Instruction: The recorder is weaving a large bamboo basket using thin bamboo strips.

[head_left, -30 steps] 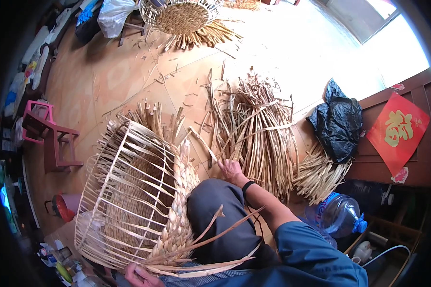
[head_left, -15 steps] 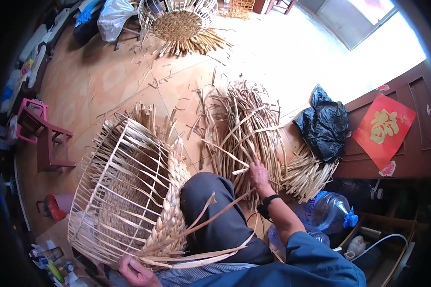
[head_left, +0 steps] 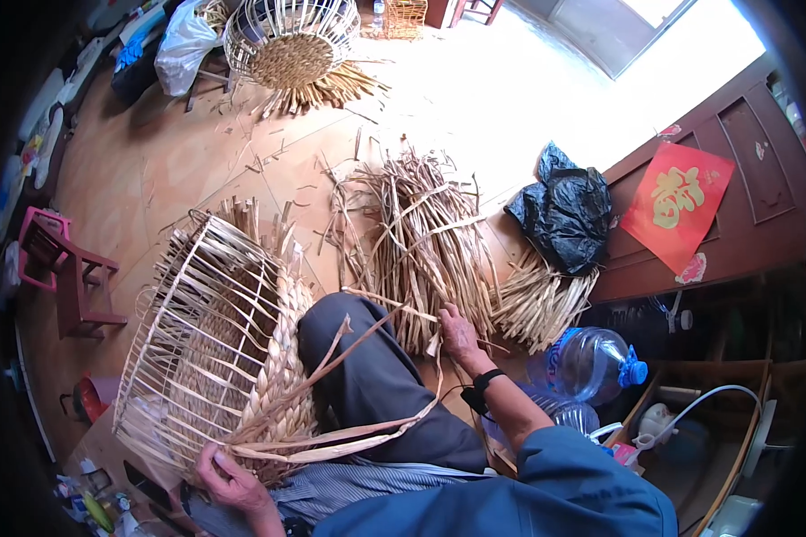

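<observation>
A large half-woven basket (head_left: 282, 358) lies on its side at my left, leaning against my knee. Its pale bare ribs face left, and a thick braided band runs along the near side. My left hand (head_left: 230, 481) is closed at the lower rim, thumb and fingers pinching where several loose strands (head_left: 331, 440) come out across my lap. To the right of my knee, my right hand (head_left: 461, 336) grips a flat dried plant strip (head_left: 394, 304), its end pointing left. Right behind that hand lies a big bundle of dried stalks (head_left: 421, 242) on the floor.
A black plastic bag (head_left: 564, 219) rests on a shorter stalk bundle (head_left: 546, 304) beside a brown door panel (head_left: 734, 170). Clear plastic bottles (head_left: 591, 362) stand near my right forearm. A small red-brown stool (head_left: 85, 286) is at far left; another ribbed basket (head_left: 291, 58) sits at the back.
The whole view has shifted, so most things sit further left. My right hand has drawn the strip slightly nearer to me. My left hand stays at the basket's lower rim.
</observation>
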